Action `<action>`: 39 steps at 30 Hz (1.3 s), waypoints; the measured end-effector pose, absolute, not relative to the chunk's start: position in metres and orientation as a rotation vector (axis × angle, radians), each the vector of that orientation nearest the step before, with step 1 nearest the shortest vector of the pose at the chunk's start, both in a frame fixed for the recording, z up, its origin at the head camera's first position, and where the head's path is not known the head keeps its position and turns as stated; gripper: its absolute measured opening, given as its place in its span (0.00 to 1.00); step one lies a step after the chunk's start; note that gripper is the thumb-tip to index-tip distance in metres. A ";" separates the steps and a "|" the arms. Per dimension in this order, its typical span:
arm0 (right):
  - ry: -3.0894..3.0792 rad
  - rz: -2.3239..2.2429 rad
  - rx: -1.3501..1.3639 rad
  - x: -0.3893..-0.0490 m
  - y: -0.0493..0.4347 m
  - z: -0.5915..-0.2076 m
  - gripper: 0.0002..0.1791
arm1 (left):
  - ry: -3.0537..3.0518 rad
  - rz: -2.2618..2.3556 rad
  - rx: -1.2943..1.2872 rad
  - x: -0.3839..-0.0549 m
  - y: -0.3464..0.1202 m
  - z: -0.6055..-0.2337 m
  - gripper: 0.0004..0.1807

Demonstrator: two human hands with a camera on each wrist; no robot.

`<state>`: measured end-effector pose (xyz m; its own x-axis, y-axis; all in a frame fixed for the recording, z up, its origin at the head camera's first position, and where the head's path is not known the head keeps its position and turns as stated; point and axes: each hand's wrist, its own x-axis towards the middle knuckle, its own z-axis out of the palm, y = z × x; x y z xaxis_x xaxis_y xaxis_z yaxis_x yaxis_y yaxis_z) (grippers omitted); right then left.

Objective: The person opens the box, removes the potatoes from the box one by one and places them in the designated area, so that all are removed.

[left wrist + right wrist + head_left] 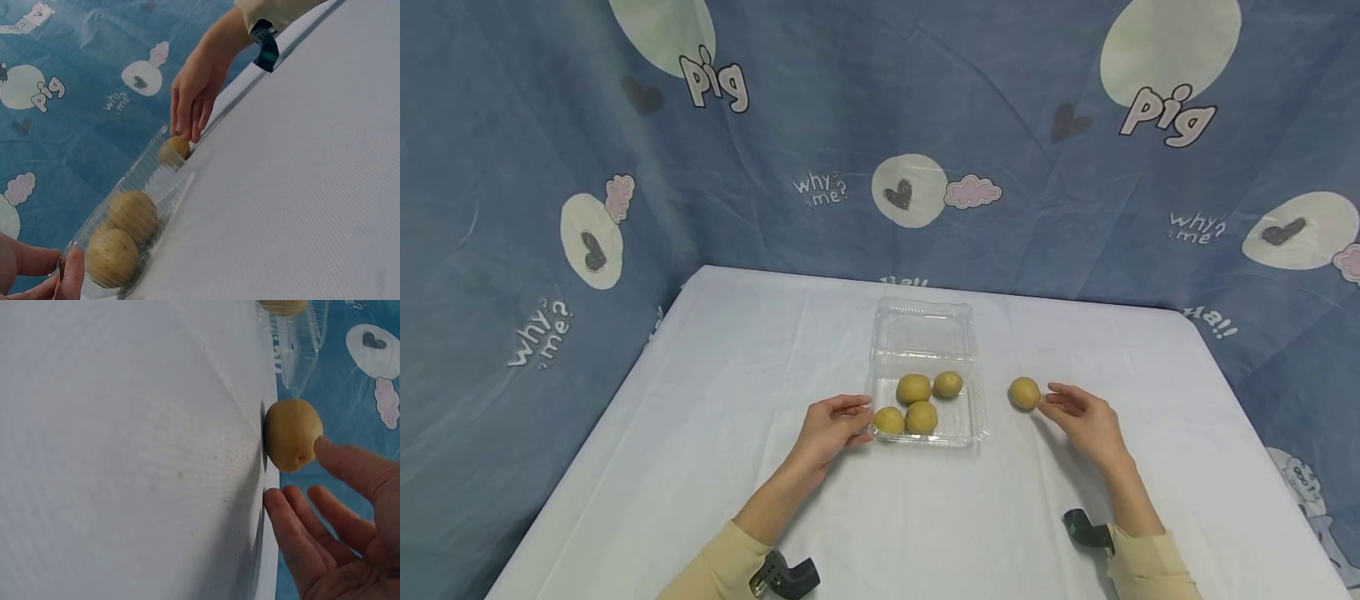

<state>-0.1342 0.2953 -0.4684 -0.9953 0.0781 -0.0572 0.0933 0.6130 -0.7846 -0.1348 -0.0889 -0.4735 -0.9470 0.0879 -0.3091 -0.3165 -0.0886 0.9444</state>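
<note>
Outside box (929, 441) wall: loose potato (1024, 393), right hand (1084, 423), fingers apart; left hand (829, 430) pinches box.

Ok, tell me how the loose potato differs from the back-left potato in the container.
The loose potato sits on the white cloth, while the back-left potato lies inside the clear container. The loose potato looks round; the back-left potato looks more oval in the head view. The right hand is right beside the loose potato; no hand touches the back-left potato. Both are yellow-brown.
</note>
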 end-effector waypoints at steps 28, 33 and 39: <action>2.663 -1.538 0.007 -0.122 0.288 -0.468 0.18 | 1.913 2.115 -0.246 -0.134 -0.089 -0.474 0.17; 2.640 -1.564 -0.086 -0.120 0.283 -0.467 0.17 | 1.912 2.113 -0.254 -0.134 -0.089 -0.474 0.17; 2.720 -1.494 -0.163 -0.120 0.277 -0.467 0.15 | 1.908 2.115 -0.251 -0.135 -0.090 -0.475 0.17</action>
